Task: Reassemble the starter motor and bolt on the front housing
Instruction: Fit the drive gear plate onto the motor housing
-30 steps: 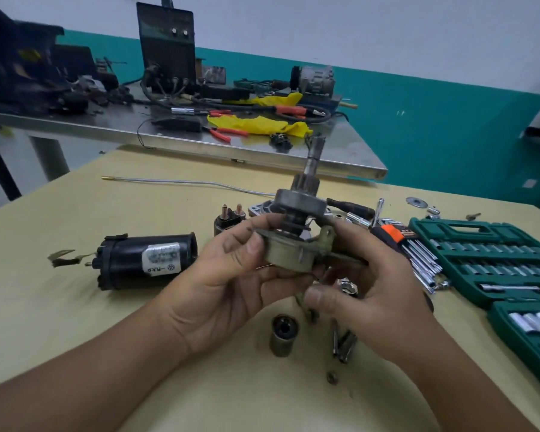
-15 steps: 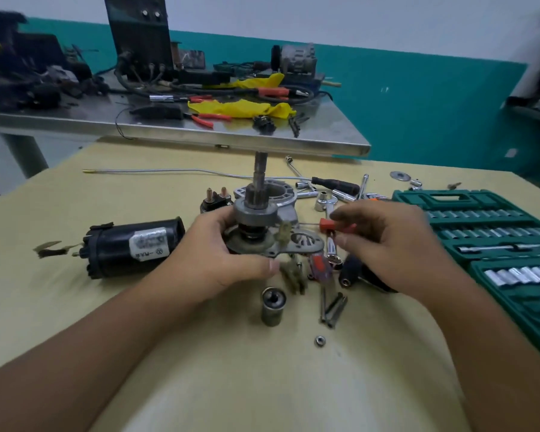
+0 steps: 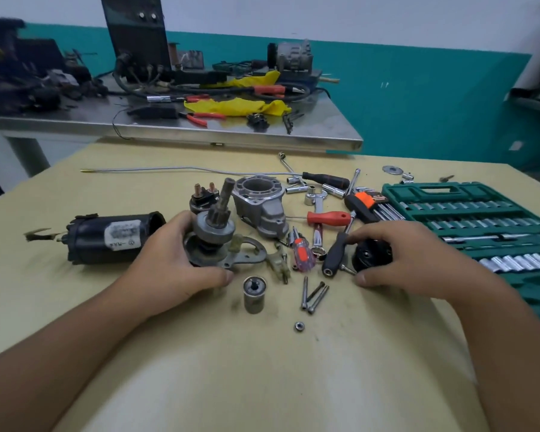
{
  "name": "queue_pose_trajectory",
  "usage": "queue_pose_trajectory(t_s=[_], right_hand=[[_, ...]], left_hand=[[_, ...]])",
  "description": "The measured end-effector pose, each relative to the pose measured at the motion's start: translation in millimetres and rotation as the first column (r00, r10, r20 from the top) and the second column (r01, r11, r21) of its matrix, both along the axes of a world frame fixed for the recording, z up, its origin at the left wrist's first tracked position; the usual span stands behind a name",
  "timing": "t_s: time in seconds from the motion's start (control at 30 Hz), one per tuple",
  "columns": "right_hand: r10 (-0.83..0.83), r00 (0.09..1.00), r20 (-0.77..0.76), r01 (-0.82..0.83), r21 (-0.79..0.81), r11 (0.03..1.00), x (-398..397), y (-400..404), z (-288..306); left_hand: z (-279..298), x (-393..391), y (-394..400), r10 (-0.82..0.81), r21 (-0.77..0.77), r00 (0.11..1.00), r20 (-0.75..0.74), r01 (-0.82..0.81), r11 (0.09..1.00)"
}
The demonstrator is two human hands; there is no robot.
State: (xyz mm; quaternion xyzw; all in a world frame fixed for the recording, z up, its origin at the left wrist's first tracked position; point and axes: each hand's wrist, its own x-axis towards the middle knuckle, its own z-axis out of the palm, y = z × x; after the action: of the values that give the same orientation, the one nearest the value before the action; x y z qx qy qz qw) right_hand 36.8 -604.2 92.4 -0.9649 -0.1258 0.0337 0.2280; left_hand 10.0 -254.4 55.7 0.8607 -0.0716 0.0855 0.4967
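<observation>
A pale yellow worktable fills the near view, with a steel bench of cables, red pliers and yellow rag behind it at twelve o'clock, under a wall painted teal below and white above.

Reassembly looks barely begun, since the parts lie separate. The black cylindrical motor body with its white label lies on its side at nine o'clock. The left hand grips the grey pinion-and-shaft assembly on its flat bracket plate, which seems to rest on the table at centre, shaft tilted up. Just past it at one o'clock stands the cast aluminium front housing, not yet fitted. The small black solenoid cap with copper studs sits at eleven o'clock of the shaft.

The right hand, well apart from the left, curls over a black round part at three o'clock, beside a black-handled driver. Three long bolts and a loose nut wait at five o'clock, near a short steel sleeve. So the joining and bolting are all still to do. An open green socket case sits along the right edge.
</observation>
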Motion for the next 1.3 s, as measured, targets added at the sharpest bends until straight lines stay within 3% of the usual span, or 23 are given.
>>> queue_pose_trajectory(t_s=[0.23, 0.4, 0.47, 0.53, 0.6, 0.63, 0.8, 0.9, 0.97, 1.03, 1.1, 1.13, 1.17, 1.23, 1.3], right_hand=[[-0.116, 0.993, -0.033, 0.12, 0.208, 0.971, -4.0, -14.7, 2.6], [-0.257, 0.966, -0.025, 0.24, 0.455, 0.857, 0.7, -12.5, 2.7], [-0.333, 0.94, -0.079, 0.308, 0.622, 0.72, 1.8, -5.4, 5.6], [-0.336, 0.911, -0.24, 0.385, 0.789, 0.479, 0.8, 1.9, 10.0], [-0.263, 0.885, -0.384, 0.451, 0.847, 0.282, 0.1, 5.4, 10.1], [-0.233, 0.877, -0.421, 0.472, 0.847, 0.245, -0.1, 6.0, 8.2], [-0.272, 0.86, -0.431, 0.492, 0.843, 0.219, 1.0, 4.8, 3.5], [-0.302, 0.866, -0.397, 0.47, 0.853, 0.226, 2.9, 4.0, 2.5], [-0.349, 0.878, -0.327, 0.434, 0.852, 0.292, 3.5, 5.3, -0.1], [-0.432, 0.867, -0.25, 0.426, 0.821, 0.38, 4.1, 4.4, -4.9], [-0.498, 0.846, -0.192, 0.444, 0.77, 0.458, 5.2, 3.9, -8.6], [-0.512, 0.842, -0.172, 0.449, 0.751, 0.484, 5.8, 4.3, -9.8], [-0.516, 0.842, -0.157, 0.445, 0.743, 0.5, 6.1, 4.7, -10.8], [-0.511, 0.849, -0.135, 0.425, 0.749, 0.509, 6.3, 6.6, -12.2], [-0.486, 0.866, -0.117, 0.395, 0.756, 0.522, 5.4, 10.6, -13.4]], left_hand=[[0.1, 1.9, 7.3, 0.052, 0.17, 0.999, 0.001, -0.052, 0.984], [0.5, 0.8, 2.9, 0.07, 0.256, 0.995, 0.076, -0.088, 0.963], [2.1, -1.6, 1.5, 0.077, 0.284, 0.988, 0.134, -0.113, 0.952], [4.3, -3.3, 1.3, 0.073, 0.295, 0.988, 0.135, -0.111, 0.949], [5.4, -3.3, 0.9, 0.078, 0.313, 0.99, 0.114, -0.11, 0.943], [5.4, -3.3, 0.4, 0.086, 0.322, 0.991, 0.107, -0.116, 0.94], [2.3, -2.9, -4.3, 0.106, 0.338, 0.988, 0.108, -0.137, 0.931], [7.1, -8.8, -5.7, 0.098, 0.361, 0.945, 0.311, -0.213, 0.908], [12.7, -17.3, -9.5, 0.095, 0.318, 0.842, 0.532, -0.302, 0.899], [17.8, -20.2, -10.2, 0.045, 0.262, 0.639, 0.768, -0.378, 0.888], [23.7, -17.2, 1.8, 0.076, 0.19, 0.456, 0.887, -0.508, 0.84], [26.8, -13.6, 14.8, 0.147, 0.143, 0.435, 0.888, -0.567, 0.811], [29.7, -10.6, 29.8, 0.224, 0.119, 0.466, 0.856, -0.598, 0.792], [35.1, -8.0, 61.0, 0.287, 0.187, 0.707, 0.646, -0.512, 0.839], [34.1, -7.5, 83.6, 0.171, 0.444, 0.923, 0.346, -0.322, 0.836]])
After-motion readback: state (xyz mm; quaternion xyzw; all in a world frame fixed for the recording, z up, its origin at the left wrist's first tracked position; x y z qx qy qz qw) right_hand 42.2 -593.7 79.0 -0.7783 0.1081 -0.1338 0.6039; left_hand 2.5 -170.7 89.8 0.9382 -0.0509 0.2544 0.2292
